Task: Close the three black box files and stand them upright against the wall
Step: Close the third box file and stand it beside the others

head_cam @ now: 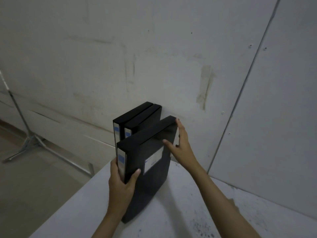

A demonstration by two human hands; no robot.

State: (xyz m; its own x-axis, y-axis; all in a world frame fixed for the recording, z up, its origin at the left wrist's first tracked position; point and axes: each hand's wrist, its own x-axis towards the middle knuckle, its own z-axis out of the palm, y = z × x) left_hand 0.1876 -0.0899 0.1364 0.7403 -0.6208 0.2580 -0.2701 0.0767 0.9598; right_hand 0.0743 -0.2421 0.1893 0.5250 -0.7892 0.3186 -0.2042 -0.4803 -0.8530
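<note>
Three closed black box files stood on end on the white table [171,212], by its far edge where it met the grey wall [154,57]. The leftmost file [132,112] and the middle file [144,117] stood upright side by side, touching each other, their far ends at the wall. Each showed a pale spine strip with a blue patch near its top; no writing on them could be read.

The third file [151,182] stood just right of the middle one and nearer the camera, reaching well toward the near side of the table. It sat at an angle to the other two, its far top corner close to the wall. Its spine carried the same pale strip with a blue patch, and its right face bore a whitish rectangular label with a thin blue line and some faint print, too blurred to read.

The left hand [121,182] grasped the third file's spine, thumb on the right face and fingers wrapped round the left side. The right hand [181,145] lay against the upper far part of the right face, fingers straight and spread, the fingertips reaching the file's far top corner.

At the left, on the floor, stood a metal stand [25,134] with splayed legs
</note>
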